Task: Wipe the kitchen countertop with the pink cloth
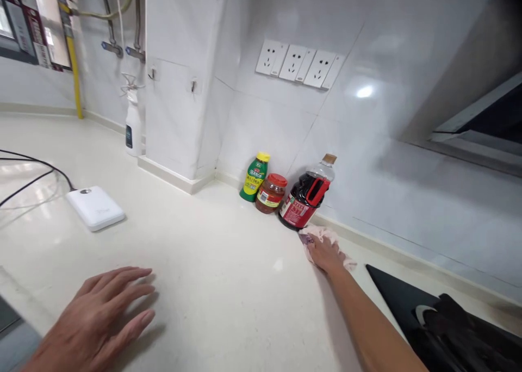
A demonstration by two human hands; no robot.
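Note:
My right hand presses a pale pink cloth against the white countertop, its fingers closed over it. Just beyond the fingers stands a large bottle of dark sauce with a red handle and brown cap. Beside it, to the left, are a red-lidded jar and a green bottle with a yellow cap. At the lower left, my left hand hovers over or rests lightly on the counter, fingers apart and holding nothing.
A white power bank with black cables lies at the left. Further back, a white spray bottle stands by the wall pillar. At the right is a black cooktop with a dark object on it. Wall sockets sit above the bottles.

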